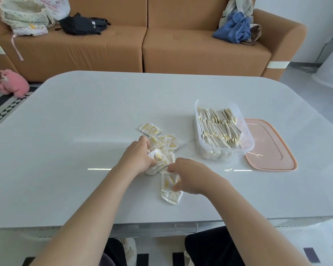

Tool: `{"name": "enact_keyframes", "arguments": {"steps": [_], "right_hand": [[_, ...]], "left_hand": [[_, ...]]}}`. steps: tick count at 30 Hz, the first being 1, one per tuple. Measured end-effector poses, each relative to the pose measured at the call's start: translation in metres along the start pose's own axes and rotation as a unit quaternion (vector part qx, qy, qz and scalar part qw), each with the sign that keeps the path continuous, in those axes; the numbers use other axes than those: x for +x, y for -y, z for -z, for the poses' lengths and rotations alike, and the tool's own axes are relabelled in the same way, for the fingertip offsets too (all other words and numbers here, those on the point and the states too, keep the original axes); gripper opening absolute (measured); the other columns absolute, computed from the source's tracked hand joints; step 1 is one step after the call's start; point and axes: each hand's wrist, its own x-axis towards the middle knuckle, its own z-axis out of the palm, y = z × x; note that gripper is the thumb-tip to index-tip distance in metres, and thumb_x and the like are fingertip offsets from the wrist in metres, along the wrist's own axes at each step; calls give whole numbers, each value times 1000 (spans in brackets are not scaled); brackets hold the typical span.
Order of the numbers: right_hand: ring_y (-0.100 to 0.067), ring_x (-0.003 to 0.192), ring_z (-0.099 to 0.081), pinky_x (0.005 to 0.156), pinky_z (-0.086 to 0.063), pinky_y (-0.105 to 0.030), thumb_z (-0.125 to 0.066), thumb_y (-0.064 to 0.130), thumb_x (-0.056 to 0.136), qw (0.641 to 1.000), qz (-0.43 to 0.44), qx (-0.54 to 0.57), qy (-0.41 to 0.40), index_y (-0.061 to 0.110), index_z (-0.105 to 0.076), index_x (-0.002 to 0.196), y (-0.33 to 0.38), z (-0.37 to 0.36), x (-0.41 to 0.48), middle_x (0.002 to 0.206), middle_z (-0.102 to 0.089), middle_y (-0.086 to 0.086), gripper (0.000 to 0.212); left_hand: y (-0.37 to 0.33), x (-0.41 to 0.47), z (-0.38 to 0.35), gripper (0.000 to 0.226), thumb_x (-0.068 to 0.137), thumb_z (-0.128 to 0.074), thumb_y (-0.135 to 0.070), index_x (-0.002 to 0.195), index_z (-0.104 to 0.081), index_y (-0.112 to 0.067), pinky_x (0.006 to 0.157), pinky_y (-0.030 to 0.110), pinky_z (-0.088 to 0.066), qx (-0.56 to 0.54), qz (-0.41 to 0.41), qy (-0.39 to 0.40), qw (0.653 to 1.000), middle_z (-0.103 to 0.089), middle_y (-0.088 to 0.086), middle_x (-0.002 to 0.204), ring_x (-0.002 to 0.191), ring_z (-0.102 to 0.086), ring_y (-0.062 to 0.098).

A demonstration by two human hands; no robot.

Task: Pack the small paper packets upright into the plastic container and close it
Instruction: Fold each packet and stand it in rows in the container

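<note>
White packets [162,143] with yellow print lie in a loose heap mid-desk, some flat, some crumpled. To the right, the clear container [247,139] stands open, rows of packets on edge filling most of it. Its pink lid [273,148] lies flat, just beside it on the right.

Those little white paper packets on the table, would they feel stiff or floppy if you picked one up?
Probably floppy: the paper packets look crumpled and bend where the left hand bunches them. Likely light and flat, so unlikely to roll.
</note>
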Motion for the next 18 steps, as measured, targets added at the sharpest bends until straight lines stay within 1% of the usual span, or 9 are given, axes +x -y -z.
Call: {"name": "enact_keyframes", "arguments": {"steps": [2, 5, 7, 8, 9, 11, 13, 16, 18], "right_hand": [[-20, 109, -50, 77, -37, -29, -64, 30, 85, 1000, 8, -10, -7, 20, -57, 108, 1, 0, -1, 111, -50, 1, 26], [-20, 101, -51, 73, -39, -29, -60, 31, 85, 999, 4, -25, -29, 19, -52, 88, 0, 2, -1, 102, -52, 2, 15], [-22, 87, -49, 60, -35, -28, -59, 27, 84, 999, -15, -26, -41, 22, -41, 71, -1, 3, 0, 89, -49, 4, 23], [-22, 83, -48, 55, -32, -28, -58, 24, 83, 998, -25, -22, -46, 23, -37, 67, -1, 3, 2, 86, -49, 4, 27], [-23, 83, -49, 54, -31, -28, -57, 22, 82, 998, -32, -14, -53, 23, -38, 68, -2, 4, 3, 85, -51, 3, 24], [-25, 91, -55, 62, -38, -30, -55, 19, 81, 997, -45, -1, -65, 18, -48, 83, -4, 4, 8, 93, -58, 0, 7], [-25, 100, -55, 73, -44, -33, -53, 19, 83, 997, -56, 3, -61, 15, -51, 92, -6, 3, 12, 103, -59, -2, 10], [-26, 108, -52, 85, -44, -35, -51, 20, 88, 996, -60, -7, -58, 16, -51, 94, -14, 4, 18, 110, -54, -6, 7], [-28, 110, -53, 87, -42, -34, -49, 20, 91, 993, -77, 32, -88, 11, -55, 108, -22, 8, 20, 114, -54, -8, 21]], "left_hand": [[0, -1, 2, 55, 77, -78, -26, 121, -45, -16, 77, 29, -40, -2, 16, 0, 1000, -45, 5, 118, 97, -49, 21], [1, -4, 6, 52, 79, -77, -25, 118, -46, -13, 72, 26, -35, -18, 35, 1, 999, -44, 0, 106, 90, -46, 18], [2, -6, 8, 50, 79, -77, -24, 117, -47, -13, 68, 27, -36, -27, 47, 5, 999, -45, -2, 100, 89, -48, 18], [3, -7, 9, 48, 79, -77, -24, 117, -49, -14, 68, 27, -38, -28, 52, 8, 998, -47, -2, 99, 89, -49, 18], [3, -8, 10, 46, 79, -76, -24, 117, -52, -15, 68, 27, -40, -27, 53, 9, 998, -49, -3, 97, 88, -51, 19], [3, -9, 10, 40, 79, -74, -23, 115, -59, -16, 70, 27, -43, -26, 46, -2, 999, -50, -6, 91, 87, -53, 19], [3, -8, 12, 36, 80, -72, -21, 114, -61, -16, 69, 26, -43, -44, 39, -30, 998, -51, -5, 93, 87, -52, 19], [4, -7, 20, 30, 82, -70, -19, 110, -61, -18, 56, 25, -39, -121, 28, -72, 990, -55, -6, 100, 86, -55, 18], [4, -6, 24, 22, 82, -69, -17, 102, -62, -20, 54, 23, -40, -184, 22, -95, 978, -60, -6, 103, 85, -59, 19]]}}
